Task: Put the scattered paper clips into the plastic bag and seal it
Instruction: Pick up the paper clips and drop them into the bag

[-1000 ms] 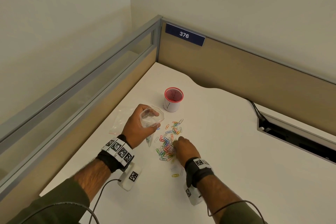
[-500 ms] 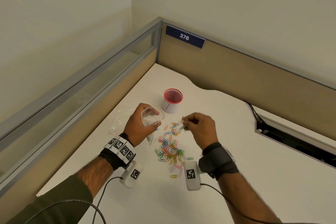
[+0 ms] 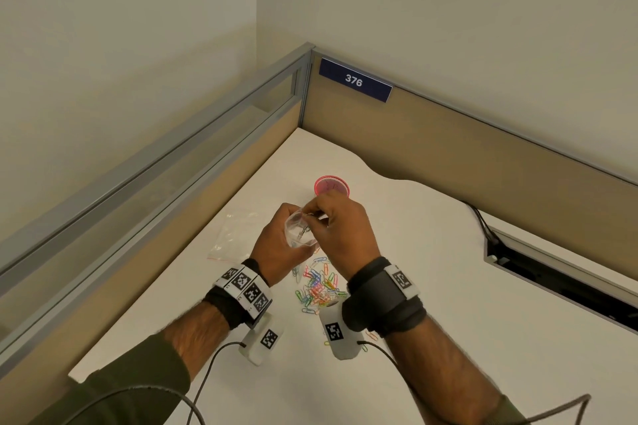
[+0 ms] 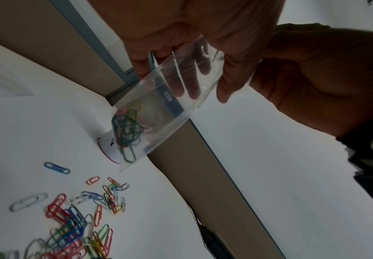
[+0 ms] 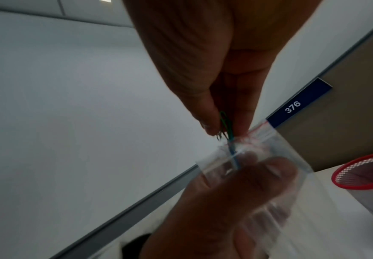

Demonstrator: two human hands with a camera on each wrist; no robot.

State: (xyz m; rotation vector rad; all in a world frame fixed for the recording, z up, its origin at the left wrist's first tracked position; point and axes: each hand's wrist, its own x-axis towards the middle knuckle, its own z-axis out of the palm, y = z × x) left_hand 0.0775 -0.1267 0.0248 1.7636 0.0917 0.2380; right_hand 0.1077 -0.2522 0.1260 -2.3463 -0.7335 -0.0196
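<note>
Green clip (image 5: 225, 126) pinched by right fingers (image 5: 207, 122) over bag (image 5: 258, 157).

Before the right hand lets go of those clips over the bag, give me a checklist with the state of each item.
1. Plastic bag mouth held open by left hand: ok.
2. Right hand pinches clips at the mouth: ok.
3. Clip tips already inside the bag: ok, seen through the plastic in the right wrist view.
4. Earlier clips resting at the bag's bottom corner: ok.
5. All scattered clips collected from the desk: not ok, many remain.
6. Bag sealed: not ok, mouth open.
</note>
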